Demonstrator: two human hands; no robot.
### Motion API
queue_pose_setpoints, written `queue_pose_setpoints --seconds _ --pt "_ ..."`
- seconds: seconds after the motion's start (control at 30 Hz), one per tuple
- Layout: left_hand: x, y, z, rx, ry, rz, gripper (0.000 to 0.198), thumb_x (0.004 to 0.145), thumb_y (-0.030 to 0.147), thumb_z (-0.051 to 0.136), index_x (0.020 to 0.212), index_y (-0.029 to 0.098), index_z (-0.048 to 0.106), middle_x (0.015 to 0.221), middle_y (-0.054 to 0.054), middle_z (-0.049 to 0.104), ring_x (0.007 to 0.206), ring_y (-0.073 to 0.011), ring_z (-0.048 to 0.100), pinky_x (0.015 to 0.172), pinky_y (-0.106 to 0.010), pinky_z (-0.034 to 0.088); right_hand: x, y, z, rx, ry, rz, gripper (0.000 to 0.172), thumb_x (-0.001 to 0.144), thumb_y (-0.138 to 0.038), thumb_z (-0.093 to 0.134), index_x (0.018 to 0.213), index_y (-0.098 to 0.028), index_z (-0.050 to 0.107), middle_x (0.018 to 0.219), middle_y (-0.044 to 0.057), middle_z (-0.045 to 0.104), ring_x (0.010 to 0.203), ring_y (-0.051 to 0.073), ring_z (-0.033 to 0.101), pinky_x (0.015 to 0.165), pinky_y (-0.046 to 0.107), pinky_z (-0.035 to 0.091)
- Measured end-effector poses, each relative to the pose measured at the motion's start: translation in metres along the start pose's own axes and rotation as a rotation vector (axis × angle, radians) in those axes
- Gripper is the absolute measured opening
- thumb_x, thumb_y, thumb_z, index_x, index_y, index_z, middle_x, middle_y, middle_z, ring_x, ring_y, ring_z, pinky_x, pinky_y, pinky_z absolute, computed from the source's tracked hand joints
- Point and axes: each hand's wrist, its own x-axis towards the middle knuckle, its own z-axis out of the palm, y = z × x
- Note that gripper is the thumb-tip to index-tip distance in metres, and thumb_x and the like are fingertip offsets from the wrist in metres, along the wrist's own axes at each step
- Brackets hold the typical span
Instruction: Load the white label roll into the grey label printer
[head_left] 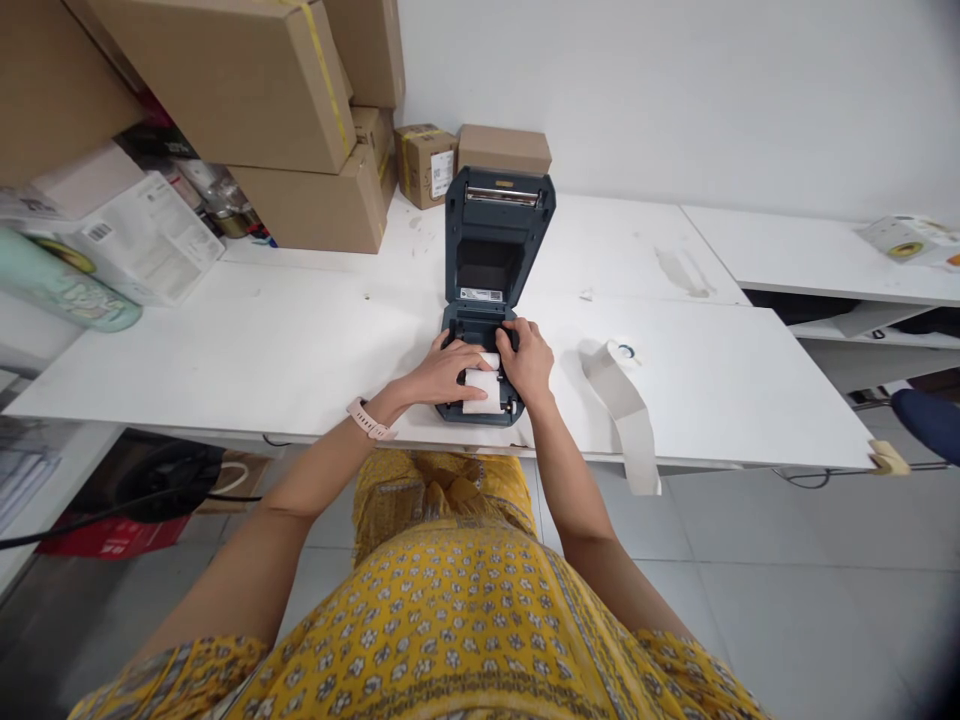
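Observation:
A dark grey label printer [491, 260] stands on the white table [300, 350] with its lid swung open and upright. A white roll of labels [482, 385] lies in its open bay. My left hand [448, 370] rests on the left side of the bay, fingers curled against the roll. My right hand [529, 362] grips the right side of the bay, fingers curled over the roll's end. A pink watch [367, 418] sits on my left wrist.
A loose strip of label backing [626, 415] hangs over the table's front edge, right of the printer. Cardboard boxes [285, 110] are stacked at the back left, two small ones [465, 155] behind the printer. A second white table [825, 255] adjoins at the right.

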Motion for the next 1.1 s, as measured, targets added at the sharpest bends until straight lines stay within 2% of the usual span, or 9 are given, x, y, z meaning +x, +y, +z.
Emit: queue_pose_setpoints --seconds 0.13,0.23,0.37,0.5,0.7,0.9,1.1 --pt "0.0 0.0 0.0 -0.038 0.0 -0.029 0.037 0.097 0.038 0.041 0.119 0.027 0.068 0.145 -0.004 0.058 0.137 -0.024 0.046 0.125 -0.055 0.005 0.0 0.0 0.0 0.003 -0.005 -0.002 0.029 0.099 -0.041 0.047 0.112 -0.023 0.066 0.118 0.009 0.069 0.093 0.027 0.068 0.075 0.035 0.05" --pt "0.0 0.002 0.003 -0.046 0.023 -0.052 0.042 0.098 0.028 0.032 0.117 0.027 0.07 0.144 -0.003 0.059 0.137 -0.0215 0.046 0.125 -0.054 0.006 0.0 -0.001 -0.001 0.002 -0.013 0.001 0.03 0.099 -0.041 0.046 0.112 -0.023 0.065 0.118 0.01 0.069 0.094 0.027 0.068 0.076 0.036 0.05" --pt "-0.001 0.002 0.002 -0.034 0.04 -0.045 0.037 0.094 0.028 0.041 0.117 0.027 0.07 0.143 -0.004 0.06 0.137 -0.0228 0.047 0.125 -0.056 0.006 0.0 -0.001 -0.001 0.003 -0.015 0.001 0.03 0.1 -0.042 0.045 0.112 -0.023 0.065 0.119 0.01 0.068 0.095 0.027 0.067 0.077 0.036 0.05" --pt "-0.003 -0.001 -0.003 -0.059 -0.02 -0.013 0.035 0.092 0.032 0.048 0.122 0.027 0.068 0.15 -0.005 0.055 0.142 -0.025 0.043 0.125 -0.056 0.003 -0.001 -0.002 -0.002 0.001 -0.015 -0.004 0.03 0.1 -0.041 0.045 0.112 -0.023 0.065 0.118 0.01 0.068 0.095 0.027 0.067 0.077 0.036 0.05" --pt "-0.004 -0.004 -0.008 -0.09 -0.071 0.011 0.04 0.09 0.046 0.056 0.124 0.028 0.066 0.154 -0.006 0.05 0.145 -0.0257 0.04 0.125 -0.055 -0.003 -0.001 -0.003 -0.003 -0.009 -0.023 -0.005 0.029 0.1 -0.04 0.046 0.114 -0.023 0.065 0.119 0.01 0.069 0.096 0.028 0.067 0.076 0.035 0.051" --pt "-0.003 -0.004 -0.007 -0.093 -0.066 0.008 0.042 0.085 0.048 0.063 0.122 0.028 0.067 0.155 -0.006 0.05 0.145 -0.0252 0.041 0.126 -0.053 -0.003 -0.002 -0.003 -0.004 -0.004 -0.033 -0.011 0.027 0.1 -0.04 0.048 0.114 -0.024 0.064 0.121 0.008 0.069 0.097 0.028 0.068 0.075 0.035 0.051" --pt "-0.002 -0.003 -0.007 -0.1 -0.073 0.008 0.047 0.084 0.052 0.064 0.123 0.026 0.066 0.157 -0.007 0.048 0.146 -0.0261 0.04 0.126 -0.053 -0.005 -0.004 -0.005 -0.006 -0.005 -0.064 -0.025 0.031 0.101 -0.042 0.045 0.119 -0.023 0.062 0.126 0.01 0.067 0.102 0.029 0.068 0.081 0.04 0.054"
